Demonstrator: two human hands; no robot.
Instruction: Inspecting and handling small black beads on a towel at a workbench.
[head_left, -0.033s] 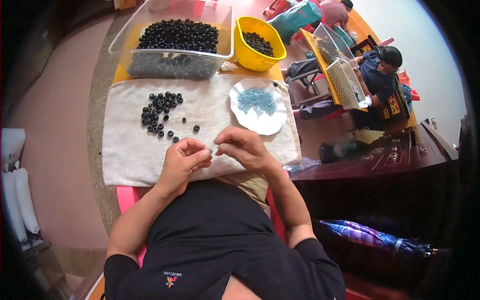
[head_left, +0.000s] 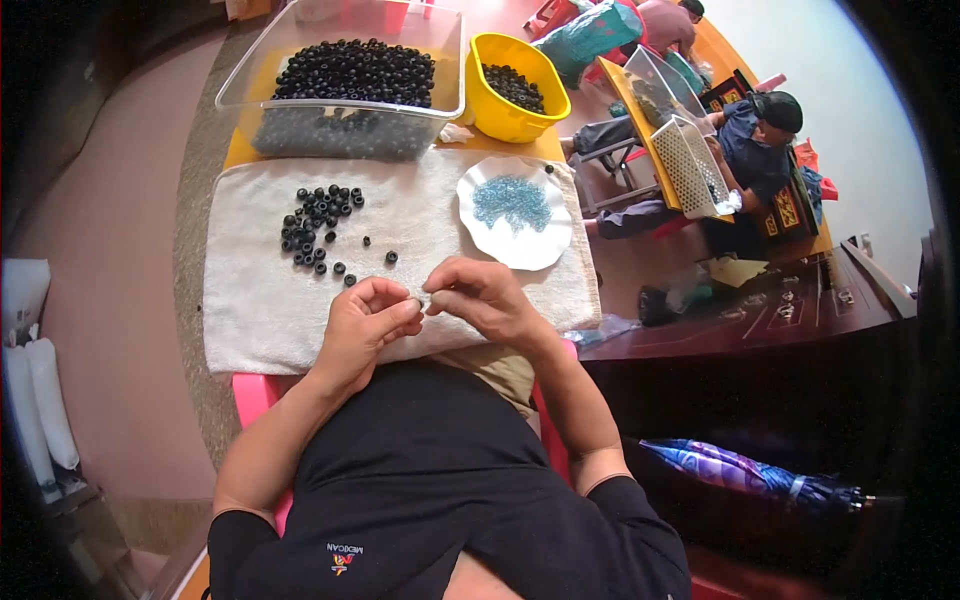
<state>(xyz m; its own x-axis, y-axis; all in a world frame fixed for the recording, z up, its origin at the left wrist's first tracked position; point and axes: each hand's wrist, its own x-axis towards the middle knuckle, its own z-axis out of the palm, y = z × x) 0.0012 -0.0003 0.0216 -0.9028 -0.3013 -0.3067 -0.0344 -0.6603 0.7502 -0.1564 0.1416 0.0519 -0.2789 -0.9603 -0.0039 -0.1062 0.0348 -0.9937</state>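
My left hand (head_left: 368, 325) is closed in a pinch above the near part of a white towel (head_left: 250, 330). A dark rounded edge at its fingertips looks like a black bead, mostly hidden by the fingers. Close beside it, my right hand (head_left: 478, 300) pinches thumb and forefinger together; what they hold is too small to make out. Beyond the left hand lies a loose cluster of black beads (head_left: 320, 207), with a few single beads (head_left: 391, 257) nearer the hands. A white wavy-edged dish (head_left: 540, 252) holds tiny blue translucent beads (head_left: 510, 203).
At the back stand a clear plastic bin (head_left: 340, 110) of black beads and a yellow tub (head_left: 512, 128) with more. To the right, a person (head_left: 755, 150) sits at another table with a white perforated basket (head_left: 690, 165). A folded umbrella (head_left: 745, 470) lies at the lower right.
My right hand's fingertips have come very slightly left, toward the left hand. The view has shifted a little; the beads and containers lie as before.
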